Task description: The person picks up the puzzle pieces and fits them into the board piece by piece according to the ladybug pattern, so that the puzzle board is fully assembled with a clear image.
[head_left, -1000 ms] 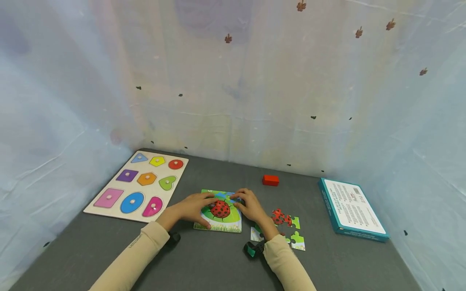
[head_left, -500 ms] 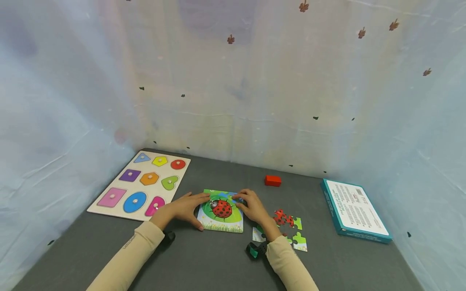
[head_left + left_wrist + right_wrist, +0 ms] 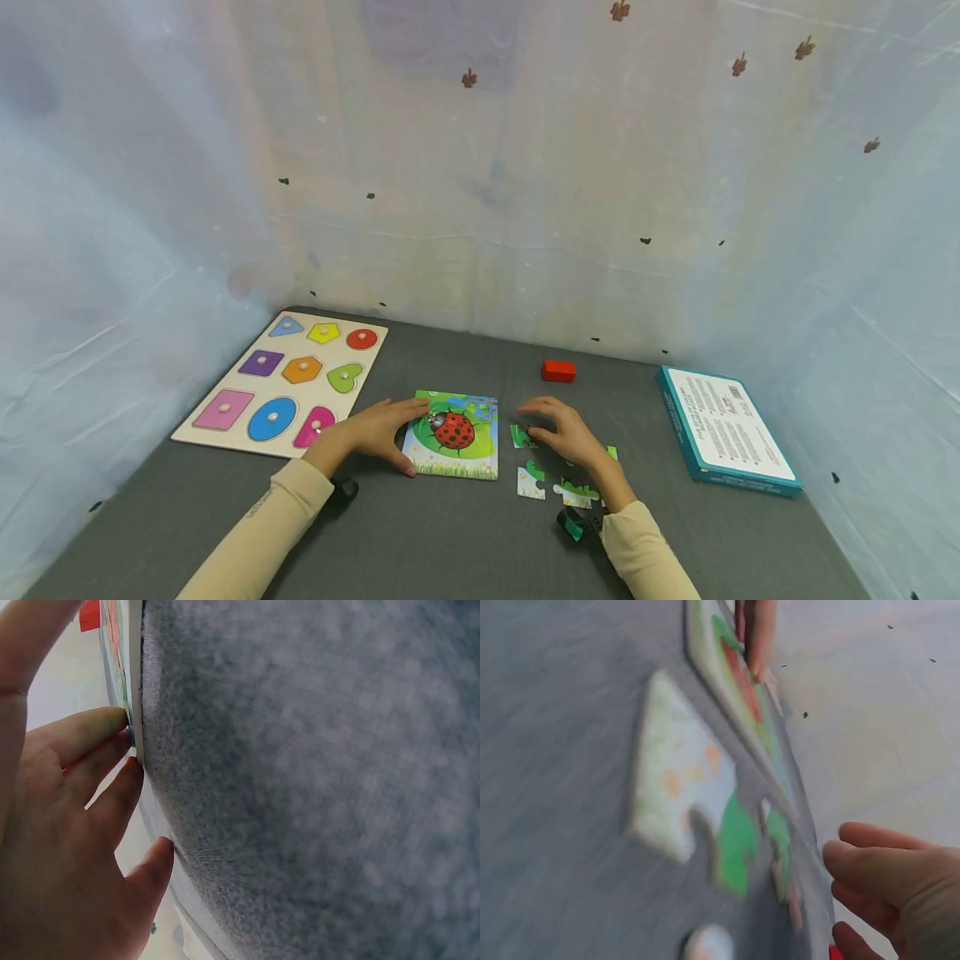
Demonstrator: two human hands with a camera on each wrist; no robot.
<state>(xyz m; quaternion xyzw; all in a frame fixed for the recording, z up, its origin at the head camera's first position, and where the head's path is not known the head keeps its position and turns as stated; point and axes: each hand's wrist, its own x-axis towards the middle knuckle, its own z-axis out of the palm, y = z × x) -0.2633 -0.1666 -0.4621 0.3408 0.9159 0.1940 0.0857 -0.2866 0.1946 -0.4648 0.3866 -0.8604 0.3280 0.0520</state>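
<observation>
A ladybug picture board (image 3: 457,462) lies flat on the dark table in the head view. My left hand (image 3: 372,432) is at its left side, fingertips at the upper left corner and thumb near the lower left corner. In the left wrist view the fingers (image 3: 105,727) meet the board's edge, loosely spread. To the right, my right hand (image 3: 564,432) hovers with bent, relaxed fingers over loose jigsaw pieces, partly covering them. Beside its fingertips lies a green piece (image 3: 521,437); nearer me are a white and green piece (image 3: 531,483) and a grass piece (image 3: 573,495).
At the left lies a shape-peg board (image 3: 247,375) with knobbed colored shapes. A red block (image 3: 558,372) sits behind the right hand. Far right is a teal box (image 3: 731,433) with a white printed top. A pale curtain (image 3: 480,208) hangs along the back and sides.
My right hand has left the board's right edge and moved right, over the loose pieces. My left hand has drawn back slightly from over the board to its left edge.
</observation>
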